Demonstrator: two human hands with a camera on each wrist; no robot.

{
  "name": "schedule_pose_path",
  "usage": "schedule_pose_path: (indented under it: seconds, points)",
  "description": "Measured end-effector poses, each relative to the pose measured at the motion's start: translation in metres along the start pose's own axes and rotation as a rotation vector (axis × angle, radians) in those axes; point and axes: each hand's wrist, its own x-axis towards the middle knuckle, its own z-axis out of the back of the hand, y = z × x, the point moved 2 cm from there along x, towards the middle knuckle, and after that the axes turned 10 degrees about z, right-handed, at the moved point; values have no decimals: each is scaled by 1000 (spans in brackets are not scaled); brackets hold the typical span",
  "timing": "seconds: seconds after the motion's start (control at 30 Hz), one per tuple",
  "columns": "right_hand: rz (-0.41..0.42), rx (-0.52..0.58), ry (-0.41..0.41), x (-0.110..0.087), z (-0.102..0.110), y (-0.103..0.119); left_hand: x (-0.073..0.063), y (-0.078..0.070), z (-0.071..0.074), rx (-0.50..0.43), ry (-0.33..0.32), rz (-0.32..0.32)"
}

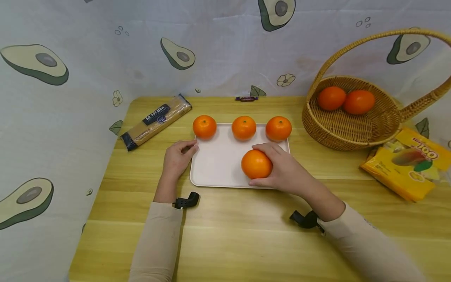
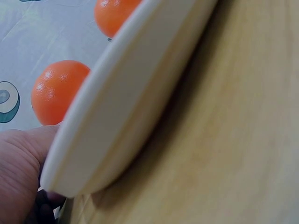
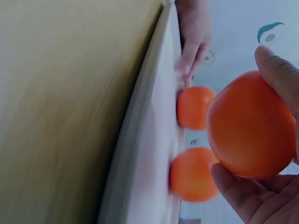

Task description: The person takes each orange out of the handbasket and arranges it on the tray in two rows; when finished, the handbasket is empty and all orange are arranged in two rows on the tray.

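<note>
My right hand (image 1: 287,168) grips an orange (image 1: 257,164) between thumb and fingers. In the right wrist view this orange (image 3: 254,126) is held up off the white tray (image 3: 147,163), over its front right part. Three more oranges sit along the tray's back edge: one at the left corner (image 1: 204,127), one in the middle (image 1: 244,128) and one at the right (image 1: 278,128). My left hand (image 1: 178,158) pinches the left rim of the tray (image 1: 215,168); in the left wrist view the thumb lies over the rim (image 2: 65,158), and the other fingers are mostly hidden.
A wicker basket (image 1: 327,135) with a tall handle stands at the back right, two oranges (image 1: 345,100) inside. Beside it lies a yellow snack packet (image 1: 405,168). A pasta pack (image 1: 156,122) is at the back left, and a small wrapped candy (image 1: 246,99) lies by the back edge.
</note>
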Motion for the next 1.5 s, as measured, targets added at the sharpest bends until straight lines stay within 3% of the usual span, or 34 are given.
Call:
schedule_pose_path:
  seconds: [0.37,0.67,0.97,1.33,1.5]
  points:
    - [20,171,-97,38,-36,24,-1,-1,0,2,-2,7]
    - [14,195,-113,62,-52,38,0,0,-2,4,1,-8]
    - [113,259,-189,75,-57,46,0,1,1,25,-1,-22]
    - [13,215,-57,74,-83,50,-1,0,3,26,5,-23]
    - [34,156,0,73,-96,53,-2,0,3,29,8,-25]
